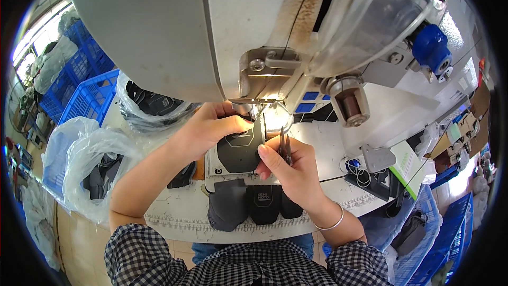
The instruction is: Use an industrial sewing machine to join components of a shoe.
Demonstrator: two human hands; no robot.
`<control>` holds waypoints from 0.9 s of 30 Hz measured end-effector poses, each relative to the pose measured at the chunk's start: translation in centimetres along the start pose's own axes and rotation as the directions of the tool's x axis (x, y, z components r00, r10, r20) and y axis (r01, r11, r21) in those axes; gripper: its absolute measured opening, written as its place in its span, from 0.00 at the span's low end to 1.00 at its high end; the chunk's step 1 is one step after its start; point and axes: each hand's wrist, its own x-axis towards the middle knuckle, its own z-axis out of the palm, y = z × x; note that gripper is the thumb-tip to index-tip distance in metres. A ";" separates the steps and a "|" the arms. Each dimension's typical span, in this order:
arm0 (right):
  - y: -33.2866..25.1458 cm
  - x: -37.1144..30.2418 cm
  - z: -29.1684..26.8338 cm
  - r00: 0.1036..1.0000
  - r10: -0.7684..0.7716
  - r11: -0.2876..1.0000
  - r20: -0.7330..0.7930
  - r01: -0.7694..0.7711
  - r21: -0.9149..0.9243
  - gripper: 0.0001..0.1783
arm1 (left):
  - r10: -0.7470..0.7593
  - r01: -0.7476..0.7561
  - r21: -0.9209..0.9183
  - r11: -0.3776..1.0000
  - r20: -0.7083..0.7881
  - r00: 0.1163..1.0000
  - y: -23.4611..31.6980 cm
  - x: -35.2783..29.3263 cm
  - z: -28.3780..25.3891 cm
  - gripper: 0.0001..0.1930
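Note:
A dark grey fabric piece [239, 152] with a pale outlined shape lies on the sewing machine bed, under the lit needle area. My left hand [222, 127] grips its far part, thumb on top, close to the presser foot; the other fingertips are partly hidden under the machine head [153, 26]. Small metal thread snips [286, 147] point upward from my right hand [290, 172], whose fingers are closed round them. The right thumb is beside the fabric's right edge; I cannot tell whether it touches.
Several dark fabric pieces [227, 205] lie along the table's front edge. Plastic bags [95, 159] holding dark pieces stand at left, near blue crates [90, 98]. A thread spool [350, 105] hangs on the machine's right. Blue baskets [423, 228] stand lower right.

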 end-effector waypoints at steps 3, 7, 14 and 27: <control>0.0 0.0 0.1 1.000 -0.005 1.000 -0.016 0.005 -0.021 0.10 | 0.022 -0.022 -0.016 1.000 0.017 1.000 0.0 0.0 0.2 0.06; 0.1 -0.1 -0.1 0.999 -0.024 0.999 -0.025 0.023 -0.033 0.10 | 0.013 -0.013 -0.016 1.000 0.009 1.000 0.1 0.2 0.3 0.05; 0.5 -0.1 0.0 0.998 -0.041 0.998 -0.042 0.039 -0.045 0.10 | 0.008 -0.009 -0.008 1.000 -0.033 0.999 -0.1 0.2 0.2 0.05; 0.0 -0.1 0.3 0.998 -0.017 0.999 -0.068 0.014 -0.033 0.11 | 0.036 -0.035 0.031 0.999 -0.023 0.999 0.4 0.1 0.1 0.05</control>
